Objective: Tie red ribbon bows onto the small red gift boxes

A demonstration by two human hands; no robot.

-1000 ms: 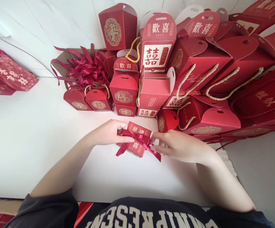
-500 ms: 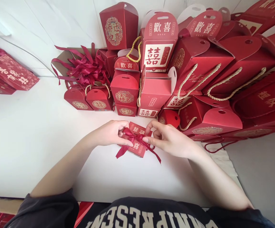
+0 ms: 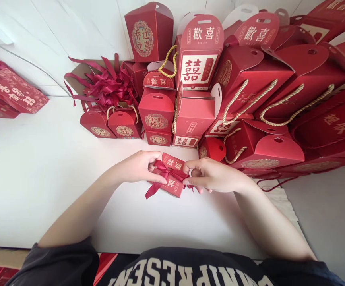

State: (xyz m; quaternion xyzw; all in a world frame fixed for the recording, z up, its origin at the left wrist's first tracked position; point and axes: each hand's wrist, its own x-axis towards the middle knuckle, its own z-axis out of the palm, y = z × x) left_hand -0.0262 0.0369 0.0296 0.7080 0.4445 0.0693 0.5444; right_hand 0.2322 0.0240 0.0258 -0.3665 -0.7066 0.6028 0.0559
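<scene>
A small red box (image 3: 177,187) with pale lettering lies on the white table in front of me. A dark red ribbon (image 3: 152,190) is tied over its top in a bow. At the box's left side my left hand (image 3: 141,167) pinches the bow's left loop between thumb and fingers. My right hand (image 3: 210,174), at the right side, has thumb and index finger closed on the right part of the ribbon. The left tail hangs past the box's near edge; the right tail is hidden by my right hand.
Stacked red gift boxes (image 3: 202,71) with rope handles line the back and right of the white table (image 3: 56,159). A heap of dark red ribbons (image 3: 111,85) sits in a box at the back left. More red boxes (image 3: 14,93) stand far left.
My right hand has shifted slightly right and drawn the ribbon's right part outward, now covering the tail that hung there. My left hand has barely moved.
</scene>
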